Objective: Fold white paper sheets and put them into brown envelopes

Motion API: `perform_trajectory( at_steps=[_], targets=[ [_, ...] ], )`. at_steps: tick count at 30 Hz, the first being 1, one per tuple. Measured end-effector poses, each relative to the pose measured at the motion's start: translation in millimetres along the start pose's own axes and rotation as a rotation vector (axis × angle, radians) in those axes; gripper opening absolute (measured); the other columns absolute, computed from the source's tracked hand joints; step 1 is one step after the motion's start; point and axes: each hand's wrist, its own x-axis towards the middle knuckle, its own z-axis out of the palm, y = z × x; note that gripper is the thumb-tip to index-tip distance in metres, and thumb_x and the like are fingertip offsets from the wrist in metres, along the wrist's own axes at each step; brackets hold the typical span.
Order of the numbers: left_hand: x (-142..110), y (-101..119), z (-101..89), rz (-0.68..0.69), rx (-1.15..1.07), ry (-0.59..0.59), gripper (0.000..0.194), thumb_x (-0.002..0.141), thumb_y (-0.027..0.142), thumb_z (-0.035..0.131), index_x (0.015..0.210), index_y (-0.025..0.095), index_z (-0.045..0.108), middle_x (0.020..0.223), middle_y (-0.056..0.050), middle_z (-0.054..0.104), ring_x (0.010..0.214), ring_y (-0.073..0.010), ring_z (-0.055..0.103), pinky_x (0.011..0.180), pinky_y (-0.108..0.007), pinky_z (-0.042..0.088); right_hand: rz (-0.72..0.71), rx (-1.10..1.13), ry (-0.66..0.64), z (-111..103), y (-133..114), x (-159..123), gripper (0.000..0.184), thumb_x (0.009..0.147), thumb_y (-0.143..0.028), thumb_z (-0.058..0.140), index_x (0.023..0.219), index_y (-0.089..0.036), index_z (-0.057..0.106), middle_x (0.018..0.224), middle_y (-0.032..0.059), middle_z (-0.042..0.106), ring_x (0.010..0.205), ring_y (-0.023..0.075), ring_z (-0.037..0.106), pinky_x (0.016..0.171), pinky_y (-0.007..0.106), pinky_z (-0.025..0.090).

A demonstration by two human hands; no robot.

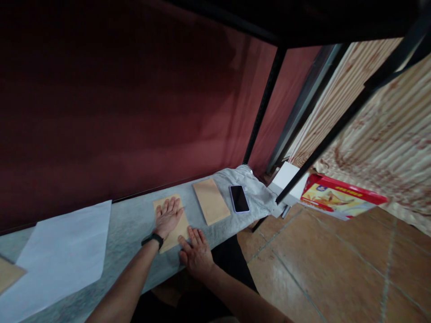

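A tan paper envelope lies flat on the grey cloth-covered shelf in front of me. My left hand, with a dark band on the wrist, presses flat on it with fingers spread. At the envelope's lower right edge rests my right hand, its fingers stretched out and fingertips touching the paper. Just to the right lies a second tan envelope, apart from both hands. Whether anything is inside either envelope cannot be seen.
A phone lies right of the envelopes. Large white sheets cover the left side, with another tan piece at the far left. Black frame posts rise at the right. A red and yellow box stands beyond the shelf's end.
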Motion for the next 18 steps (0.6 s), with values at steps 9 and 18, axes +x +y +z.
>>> perform_trajectory(
  at_steps=[9, 18],
  targets=[
    [-92, -15, 18.5, 0.145, -0.087, -0.038, 0.060, 0.100, 0.038, 0.021, 0.156, 0.018, 0.035, 0.162, -0.009, 0.036, 0.152, -0.0235, 0.026, 0.121, -0.048, 0.023, 0.021, -0.022, 0.051, 11, -1, 0, 0.052, 0.102, -0.046, 0.050, 0.150, -0.025, 0.048, 0.160, 0.0149, 0.036, 0.145, 0.0304, 0.038, 0.118, 0.049, 0.032],
    [-152, 7, 5.8, -0.190, -0.041, 0.285, 0.056, 0.096, 0.033, 0.034, 0.139, 0.003, 0.052, 0.129, -0.023, 0.065, 0.120, -0.0317, 0.060, 0.105, -0.044, 0.044, 0.049, -0.065, 0.015, 9, -3, 1, 0.052, 0.102, -0.047, 0.049, 0.150, -0.028, 0.047, 0.162, 0.0113, 0.033, 0.146, 0.0285, 0.038, 0.120, 0.048, 0.030]
  ],
)
